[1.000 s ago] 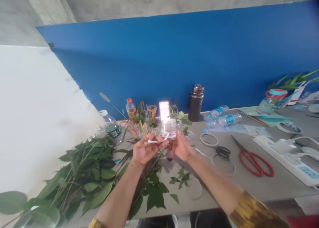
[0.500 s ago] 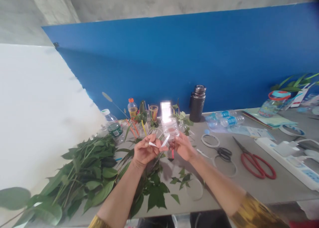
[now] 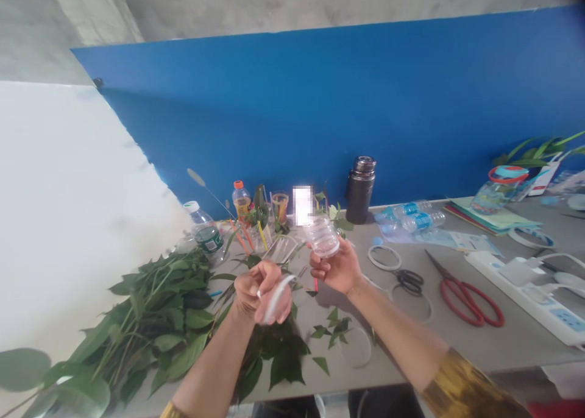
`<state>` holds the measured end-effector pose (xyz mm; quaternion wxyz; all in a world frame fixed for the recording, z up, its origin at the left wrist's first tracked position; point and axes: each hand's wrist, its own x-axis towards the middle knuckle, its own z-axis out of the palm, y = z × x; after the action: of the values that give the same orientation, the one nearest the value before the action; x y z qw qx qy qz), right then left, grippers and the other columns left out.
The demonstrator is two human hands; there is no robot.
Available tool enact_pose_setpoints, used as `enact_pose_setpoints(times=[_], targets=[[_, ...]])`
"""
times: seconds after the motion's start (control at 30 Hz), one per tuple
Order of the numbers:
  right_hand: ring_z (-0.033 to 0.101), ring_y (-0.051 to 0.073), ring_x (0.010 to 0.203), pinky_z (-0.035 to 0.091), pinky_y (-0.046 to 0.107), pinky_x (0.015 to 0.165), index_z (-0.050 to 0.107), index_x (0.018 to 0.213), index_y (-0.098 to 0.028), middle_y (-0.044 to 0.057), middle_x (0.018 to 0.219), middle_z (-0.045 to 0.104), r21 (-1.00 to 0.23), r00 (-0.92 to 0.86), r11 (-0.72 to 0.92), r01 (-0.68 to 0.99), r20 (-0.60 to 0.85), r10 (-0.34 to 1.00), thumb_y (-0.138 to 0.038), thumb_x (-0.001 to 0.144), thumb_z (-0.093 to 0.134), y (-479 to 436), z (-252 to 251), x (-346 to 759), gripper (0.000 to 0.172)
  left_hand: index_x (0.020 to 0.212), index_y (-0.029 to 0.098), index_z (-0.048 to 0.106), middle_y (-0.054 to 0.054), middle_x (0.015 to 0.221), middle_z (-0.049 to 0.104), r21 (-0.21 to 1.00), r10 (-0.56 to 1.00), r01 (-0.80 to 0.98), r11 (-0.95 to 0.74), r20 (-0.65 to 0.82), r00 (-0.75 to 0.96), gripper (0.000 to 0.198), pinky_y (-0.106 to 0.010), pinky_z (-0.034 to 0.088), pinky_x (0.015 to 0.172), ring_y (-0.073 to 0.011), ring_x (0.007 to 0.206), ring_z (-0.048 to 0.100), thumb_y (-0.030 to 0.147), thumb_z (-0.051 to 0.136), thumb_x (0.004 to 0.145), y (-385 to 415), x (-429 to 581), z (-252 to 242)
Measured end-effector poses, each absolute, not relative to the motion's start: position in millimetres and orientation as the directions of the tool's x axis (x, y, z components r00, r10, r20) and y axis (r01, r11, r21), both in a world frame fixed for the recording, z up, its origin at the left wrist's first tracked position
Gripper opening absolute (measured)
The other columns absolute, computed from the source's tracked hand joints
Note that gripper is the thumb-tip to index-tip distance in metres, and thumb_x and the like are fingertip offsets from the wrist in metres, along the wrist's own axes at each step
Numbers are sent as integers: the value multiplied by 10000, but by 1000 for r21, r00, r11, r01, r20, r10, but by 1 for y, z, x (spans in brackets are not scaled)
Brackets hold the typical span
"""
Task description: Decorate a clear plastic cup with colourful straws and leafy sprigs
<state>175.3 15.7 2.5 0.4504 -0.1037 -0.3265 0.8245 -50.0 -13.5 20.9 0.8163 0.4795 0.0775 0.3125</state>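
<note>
My right hand [image 3: 337, 268] is closed around the lower part of a small clear plastic bottle piece [image 3: 322, 236], held tilted above the grey table [image 3: 457, 345]. My left hand [image 3: 260, 290] is curled shut on a thin white strip [image 3: 275, 296] that curves out below its fingers. The two hands are apart, the left one lower and nearer to me. Green leaves [image 3: 283, 357] lie on the table right under both hands.
A big pile of leafy branches [image 3: 150, 320] covers the left of the table. Bottles [image 3: 205, 232], cups with straws and a dark flask [image 3: 359, 189] stand by the blue wall. Black scissors [image 3: 409, 279], red scissors [image 3: 466, 296], plastic rings and a power strip [image 3: 525, 290] lie to the right.
My hands were together at the bottle with the white strip between them. My left hand has pulled down and away with the strip; my right hand has tilted the bottle piece.
</note>
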Motion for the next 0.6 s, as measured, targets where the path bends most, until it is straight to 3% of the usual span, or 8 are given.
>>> enact_pose_setpoints(times=[0.1,0.17,0.23,0.27,0.33,0.47,0.6], targets=[[283,117,489,355,295,517,715,1048,-145,-3,661,571,-636,-569,-376,-674,124,813,-664,856,508,17,2,176,590,401,242,458,-57,280,444,865,384,-287,412,122,915,569,-436,522,386,-315,303,569,606,889,472,-20,-46,29],[299,113,498,356,283,517,716,1038,-153,3,679,593,-633,-565,-372,-679,127,815,-642,846,556,16,1,175,549,490,216,650,-156,472,653,906,260,-153,394,50,964,477,-467,559,437,-365,419,661,643,859,533,-27,-40,41],[367,117,532,373,274,531,716,1034,-172,27,754,654,-646,-555,-351,-678,136,821,-602,823,634,14,-2,173,486,713,164,800,-253,823,777,957,236,26,290,-98,967,443,-564,613,690,-444,735,760,599,849,642,-33,-31,53],[422,124,567,394,275,549,715,1052,-185,44,819,688,-663,-547,-332,-671,140,825,-576,809,677,13,-3,172,462,769,159,818,-258,926,783,970,282,61,234,-128,951,418,-543,608,782,-433,857,767,569,841,690,-34,-27,56],[527,148,668,449,287,605,708,1115,-213,67,959,727,-712,-520,-269,-648,155,840,-512,770,760,12,-6,171,459,803,160,818,-217,929,789,990,463,53,128,-107,880,338,-440,597,818,-336,872,767,498,805,788,-32,-21,54],[597,172,764,489,298,653,702,1145,-229,43,973,718,-816,-388,-54,-575,214,897,-425,699,862,10,-9,165,513,632,151,698,-73,592,681,985,791,-147,89,20,612,319,-266,536,625,-165,574,659,380,787,836,-17,-15,29],[619,182,781,491,304,687,673,1094,-217,22,925,713,-871,-174,171,-461,278,945,-399,706,873,11,-10,159,473,698,160,633,-16,608,651,959,920,-280,41,74,385,255,-226,498,549,-128,536,601,279,849,763,-6,-14,15]])
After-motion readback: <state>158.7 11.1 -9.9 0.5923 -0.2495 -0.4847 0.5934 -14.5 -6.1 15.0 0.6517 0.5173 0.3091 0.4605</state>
